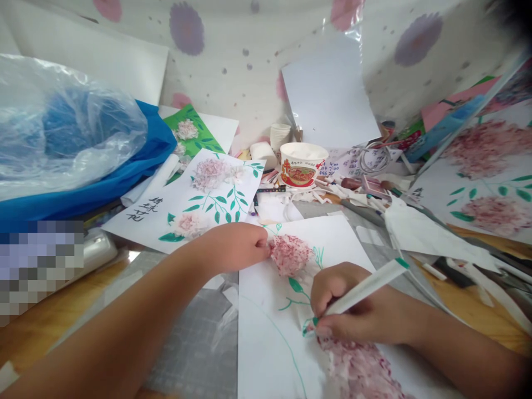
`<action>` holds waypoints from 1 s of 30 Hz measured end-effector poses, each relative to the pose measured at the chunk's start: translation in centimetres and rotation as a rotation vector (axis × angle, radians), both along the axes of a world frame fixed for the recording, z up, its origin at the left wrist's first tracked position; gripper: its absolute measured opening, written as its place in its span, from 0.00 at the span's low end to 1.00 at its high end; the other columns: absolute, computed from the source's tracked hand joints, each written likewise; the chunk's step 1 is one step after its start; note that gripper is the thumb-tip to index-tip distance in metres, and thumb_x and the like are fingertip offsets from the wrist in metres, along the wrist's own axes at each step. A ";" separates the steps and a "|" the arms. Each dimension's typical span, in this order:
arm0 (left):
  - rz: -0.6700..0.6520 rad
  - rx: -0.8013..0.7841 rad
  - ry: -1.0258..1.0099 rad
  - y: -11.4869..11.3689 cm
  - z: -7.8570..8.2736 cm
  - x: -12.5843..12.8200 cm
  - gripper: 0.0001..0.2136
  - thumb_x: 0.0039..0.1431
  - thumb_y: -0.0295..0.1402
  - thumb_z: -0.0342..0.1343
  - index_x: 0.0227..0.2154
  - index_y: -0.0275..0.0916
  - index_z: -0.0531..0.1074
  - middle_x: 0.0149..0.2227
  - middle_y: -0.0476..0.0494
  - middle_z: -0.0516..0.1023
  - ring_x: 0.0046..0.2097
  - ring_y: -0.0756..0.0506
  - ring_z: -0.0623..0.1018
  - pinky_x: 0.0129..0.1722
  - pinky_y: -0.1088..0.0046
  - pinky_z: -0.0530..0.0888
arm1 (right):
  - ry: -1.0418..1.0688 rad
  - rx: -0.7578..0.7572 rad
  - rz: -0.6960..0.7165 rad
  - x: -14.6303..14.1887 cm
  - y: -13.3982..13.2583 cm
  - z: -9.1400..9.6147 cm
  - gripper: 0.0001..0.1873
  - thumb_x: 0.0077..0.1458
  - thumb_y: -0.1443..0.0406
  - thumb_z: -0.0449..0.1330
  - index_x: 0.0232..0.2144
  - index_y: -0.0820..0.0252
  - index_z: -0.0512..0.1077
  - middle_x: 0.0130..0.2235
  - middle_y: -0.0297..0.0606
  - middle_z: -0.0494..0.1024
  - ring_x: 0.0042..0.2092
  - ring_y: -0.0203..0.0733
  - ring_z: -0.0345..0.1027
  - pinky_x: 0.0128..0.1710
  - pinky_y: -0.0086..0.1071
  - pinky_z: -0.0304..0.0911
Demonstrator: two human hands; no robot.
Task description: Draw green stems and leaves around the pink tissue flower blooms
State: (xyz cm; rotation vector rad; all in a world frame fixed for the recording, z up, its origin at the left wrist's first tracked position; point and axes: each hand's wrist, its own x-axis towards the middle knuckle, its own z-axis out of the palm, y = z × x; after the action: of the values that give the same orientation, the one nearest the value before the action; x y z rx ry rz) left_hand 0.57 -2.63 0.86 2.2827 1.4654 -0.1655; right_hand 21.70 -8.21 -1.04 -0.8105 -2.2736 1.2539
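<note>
A white sheet of paper (pixel 266 338) lies in front of me with pink tissue flowers and green drawn stems and leaves. My right hand (pixel 357 307) grips a white marker with a green tip (pixel 366 285), its tip touching the paper beside the lower pink flower (pixel 357 371). My left hand (pixel 235 246) is closed, its fingertips pressed against the upper pink tissue flower (pixel 291 254) at the sheet's top edge.
A finished flower picture (pixel 208 202) lies behind the left hand. A paper bowl (pixel 302 164) and small cups stand at the back among pens and scraps. A blue cloth and plastic bag (pixel 62 133) are on the left. More flower pictures (pixel 486 183) lie on the right.
</note>
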 end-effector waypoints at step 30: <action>0.012 -0.038 -0.027 0.3 0.2 -0.1 0.10 0.48 0.39 0.40 0.21 0.39 0.62 0.22 0.52 0.64 0.24 0.52 0.63 0.20 0.76 0.54 | -0.021 0.035 0.017 -0.2 0.1 0.1 0.07 0.45 0.65 0.59 0.21 0.66 0.69 0.21 0.34 0.69 0.24 0.31 0.61 0.23 0.25 0.56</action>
State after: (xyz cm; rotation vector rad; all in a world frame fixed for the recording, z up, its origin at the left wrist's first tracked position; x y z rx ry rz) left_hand 0.51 -2.33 1.09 2.2371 1.4500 -0.1565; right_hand 21.50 -8.09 -0.94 -0.7976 -2.3170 1.2148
